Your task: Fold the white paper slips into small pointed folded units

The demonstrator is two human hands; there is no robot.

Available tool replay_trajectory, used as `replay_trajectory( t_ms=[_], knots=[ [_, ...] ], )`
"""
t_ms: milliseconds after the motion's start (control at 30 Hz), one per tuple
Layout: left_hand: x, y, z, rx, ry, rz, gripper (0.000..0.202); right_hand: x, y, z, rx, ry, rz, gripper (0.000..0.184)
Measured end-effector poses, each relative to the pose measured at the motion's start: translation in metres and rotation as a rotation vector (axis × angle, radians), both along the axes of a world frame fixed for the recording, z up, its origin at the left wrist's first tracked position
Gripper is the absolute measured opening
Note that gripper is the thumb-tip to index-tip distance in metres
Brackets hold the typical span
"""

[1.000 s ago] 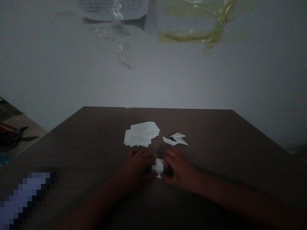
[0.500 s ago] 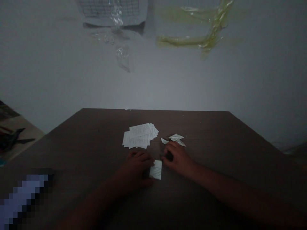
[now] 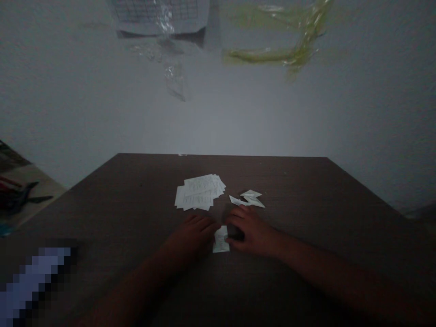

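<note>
"What's different from half a second ago?"

"The right hand (image 3: 254, 235) has come back to the small paper (image 3: 221, 243); it was clear of the slip then. Now its thumb tip is at the paper's right edge, so both hands are at the one piece again."

"And the fingers?"

"On the right they're curved and parted from the thumb, pinching nothing I can make out. The left hand (image 3: 194, 237) has its fingers close together at the paper's upper left; its thumb is hidden, so I can't tell whether it grips."

"Where's the paper?"

"On the dark worktop (image 3: 296, 186), between the hands, nearer the person than the printed sheets (image 3: 198, 193) and folded pieces (image 3: 256, 200)."

"The room?"

"Dim (the forearms nearly vanish in shadow). Behind is a pale wall (image 3: 272, 113) with yellowish tape (image 3: 262, 57) on it."
</note>
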State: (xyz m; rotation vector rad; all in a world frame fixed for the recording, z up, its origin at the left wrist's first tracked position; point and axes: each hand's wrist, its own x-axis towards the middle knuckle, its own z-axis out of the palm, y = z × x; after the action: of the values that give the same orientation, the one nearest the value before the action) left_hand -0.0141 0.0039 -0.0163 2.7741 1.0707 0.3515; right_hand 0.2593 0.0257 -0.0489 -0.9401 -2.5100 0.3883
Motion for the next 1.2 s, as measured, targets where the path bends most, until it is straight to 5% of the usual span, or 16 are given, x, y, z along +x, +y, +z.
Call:
replay_trajectory(
  t_ms=[133, 233, 467, 567, 733, 967, 1200],
  knots=[
    [0.010, -0.007, 0.002, -0.109, -0.131, 0.191, 0.030, 0.000, -0.003, 0.000, 0.052, 0.006, 0.016, 0.059],
    [0.015, -0.010, 0.002, -0.155, -0.137, 0.176, 0.006, 0.001, -0.006, -0.001, 0.149, 0.026, 0.065, 0.064],
    [0.013, -0.005, 0.003, -0.170, -0.040, 0.025, 0.023, 0.003, -0.005, 0.000, 0.354, 0.120, 0.199, 0.016],
    [0.011, -0.003, 0.001, -0.151, -0.042, -0.012, 0.026, 0.004, -0.005, 0.004, 0.299, 0.147, 0.239, 0.009],
    [0.010, -0.003, -0.005, -0.131, -0.022, -0.065, 0.047, 0.005, -0.003, 0.005, 0.259, 0.164, 0.269, 0.031],
    [0.006, -0.004, 0.009, -0.198, -0.053, 0.070, 0.036, 0.007, -0.002, 0.009, 0.244, 0.114, 0.324, 0.010],
    [0.014, -0.008, 0.015, -0.255, -0.045, 0.168, 0.028, 0.004, 0.001, 0.009, 0.075, 0.118, 0.240, 0.011]
  ],
)
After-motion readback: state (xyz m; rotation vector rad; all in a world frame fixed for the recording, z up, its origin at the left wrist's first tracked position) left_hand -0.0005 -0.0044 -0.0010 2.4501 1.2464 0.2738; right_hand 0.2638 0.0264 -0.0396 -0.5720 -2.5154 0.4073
